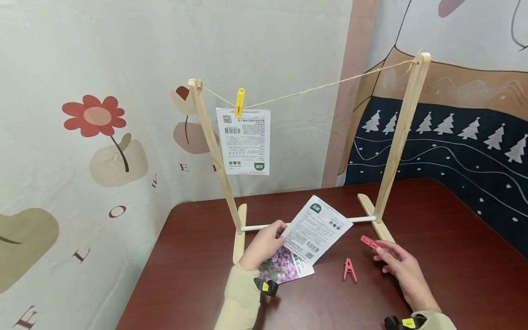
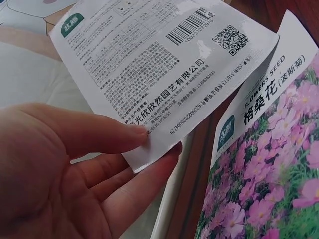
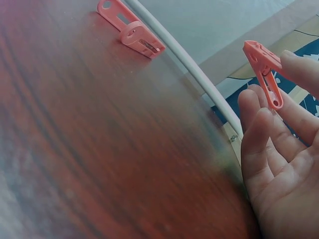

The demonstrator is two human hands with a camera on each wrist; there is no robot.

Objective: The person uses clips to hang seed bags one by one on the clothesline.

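My left hand (image 1: 266,243) pinches a white seed packet (image 1: 319,227) by one corner, thumb on its printed back, as the left wrist view also shows. Under it, on the table, lies another seed packet (image 2: 269,164) with pink flowers on its front. My right hand (image 1: 402,270) holds a pink clothespin (image 3: 264,74) between thumb and fingers, to the right of the packet. A second pink clothespin (image 1: 349,270) lies on the table between the hands. Up on the string (image 1: 305,91), a yellow clothespin (image 1: 239,103) clips a third packet (image 1: 245,146), which hangs down flat.
A wooden frame stands on the dark red table (image 1: 185,275), with a left post (image 1: 216,158), a right post (image 1: 400,137) and a white crossbar (image 1: 363,219) low between them. Its feet rest on the tabletop. Behind it hangs a printed cloth (image 1: 288,46).
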